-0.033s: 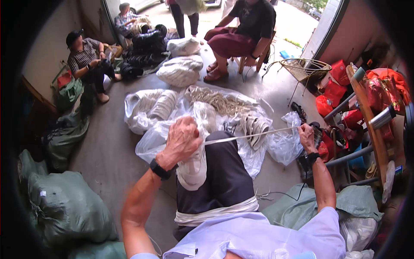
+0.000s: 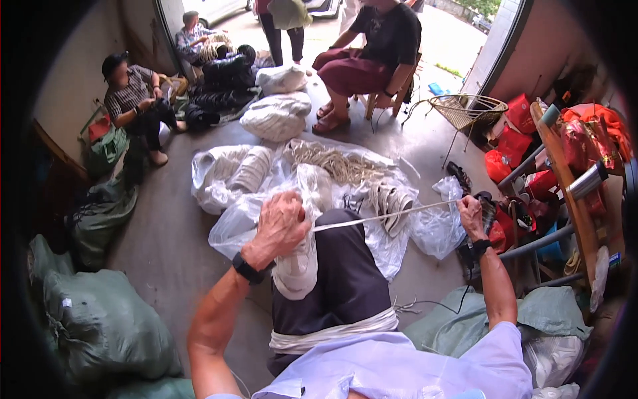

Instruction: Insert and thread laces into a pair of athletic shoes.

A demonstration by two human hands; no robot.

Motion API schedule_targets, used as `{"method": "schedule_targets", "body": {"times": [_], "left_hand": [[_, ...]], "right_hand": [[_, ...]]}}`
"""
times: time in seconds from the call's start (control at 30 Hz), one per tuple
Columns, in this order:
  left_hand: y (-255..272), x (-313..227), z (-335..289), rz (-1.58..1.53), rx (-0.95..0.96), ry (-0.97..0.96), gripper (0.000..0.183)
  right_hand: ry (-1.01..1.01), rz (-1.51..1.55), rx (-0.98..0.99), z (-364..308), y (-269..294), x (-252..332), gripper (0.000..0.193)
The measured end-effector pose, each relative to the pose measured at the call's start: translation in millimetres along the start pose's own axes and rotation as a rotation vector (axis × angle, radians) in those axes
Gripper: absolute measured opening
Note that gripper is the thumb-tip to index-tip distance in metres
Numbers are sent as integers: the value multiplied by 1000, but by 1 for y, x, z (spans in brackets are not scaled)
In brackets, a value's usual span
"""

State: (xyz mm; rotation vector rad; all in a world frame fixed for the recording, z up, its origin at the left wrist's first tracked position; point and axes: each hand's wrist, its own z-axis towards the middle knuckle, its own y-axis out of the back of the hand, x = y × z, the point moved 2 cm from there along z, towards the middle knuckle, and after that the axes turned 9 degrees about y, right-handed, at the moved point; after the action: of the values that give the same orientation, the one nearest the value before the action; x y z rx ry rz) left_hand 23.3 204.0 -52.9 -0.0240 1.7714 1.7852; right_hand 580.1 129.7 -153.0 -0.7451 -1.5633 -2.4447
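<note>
The left hand (image 2: 282,225) is closed, the right hand (image 2: 470,213) pinched narrow. Over the trousers (image 2: 352,269) lies the shoe (image 2: 296,272), gripped by the left; a loosened hold could let it slide off. The lace (image 2: 379,217), taut toward the right, might slip or fray if overpulled.

Green sack (image 2: 109,326) at left, wicker chair (image 2: 465,112), red bag (image 2: 513,147) beside it

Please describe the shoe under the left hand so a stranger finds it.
Start at the dark trousers, lower middle. Over their left leg, below the left hand, is a pale shoe. Only there, a taut lace runs to the right hand.
</note>
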Motion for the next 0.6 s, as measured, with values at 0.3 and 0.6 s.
{"method": "schedule_targets", "body": {"times": [0.3,0.6], "left_hand": [[-5,17,-8,-147,-4,-12,17],[-19,24,-23,-484,-74,213,22]], "right_hand": [[28,124,-93,-10,12,4,27],[24,161,-130,-3,21,7,30]]}}
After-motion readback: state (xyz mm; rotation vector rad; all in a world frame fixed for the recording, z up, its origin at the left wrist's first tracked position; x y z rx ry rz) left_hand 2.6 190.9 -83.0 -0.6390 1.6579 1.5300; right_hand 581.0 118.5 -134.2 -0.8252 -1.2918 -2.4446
